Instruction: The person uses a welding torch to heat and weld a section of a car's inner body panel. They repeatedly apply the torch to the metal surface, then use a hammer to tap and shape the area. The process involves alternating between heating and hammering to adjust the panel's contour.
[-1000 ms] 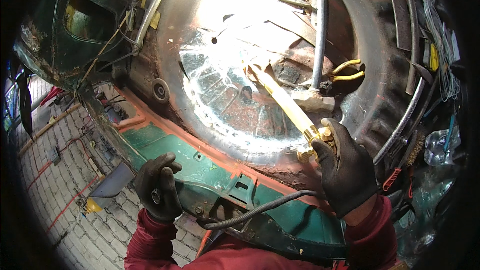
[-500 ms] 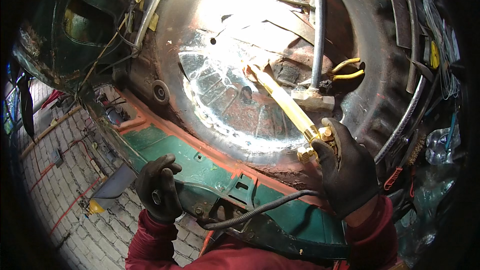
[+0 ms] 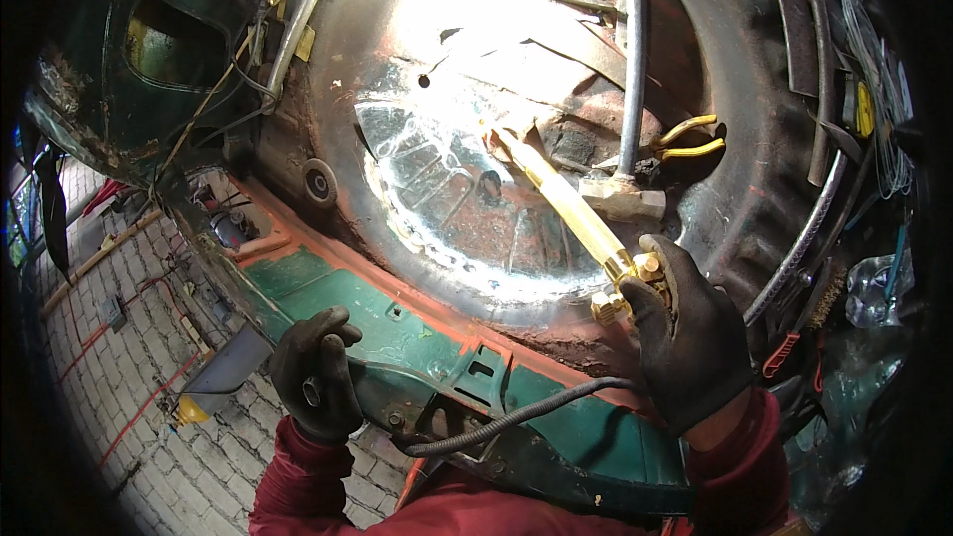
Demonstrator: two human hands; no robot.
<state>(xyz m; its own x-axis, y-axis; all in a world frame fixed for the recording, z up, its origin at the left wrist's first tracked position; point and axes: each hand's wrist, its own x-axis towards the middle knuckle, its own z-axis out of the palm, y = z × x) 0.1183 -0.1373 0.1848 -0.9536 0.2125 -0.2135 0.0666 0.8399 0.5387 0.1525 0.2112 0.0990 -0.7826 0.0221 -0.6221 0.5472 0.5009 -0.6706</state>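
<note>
My right hand (image 3: 697, 337), in a dark glove, grips a brass gas torch (image 3: 579, 221) by its valve end. The torch slants up and left, its far end over the brightly lit, scorched metal of a round sheet-metal well (image 3: 342, 189). My left hand (image 3: 316, 372), also gloved, has curled fingers over the green body edge (image 3: 372, 313). A small metal ring-like end shows at its palm; the rest of what it may hold is hidden. Between my hands a dark ribbed hose (image 3: 516, 422) crosses the green edge and passes behind my right wrist.
A hammer with a metal-tube handle (image 3: 633, 79) and yellow-handled pliers (image 3: 692, 139) lie in the well beyond the torch. Coiled wire (image 3: 874, 89) and a clear plastic bottle (image 3: 879, 288) are at the right. Brick paving (image 3: 149, 367) with a red cable (image 3: 149, 402) lies at the lower left.
</note>
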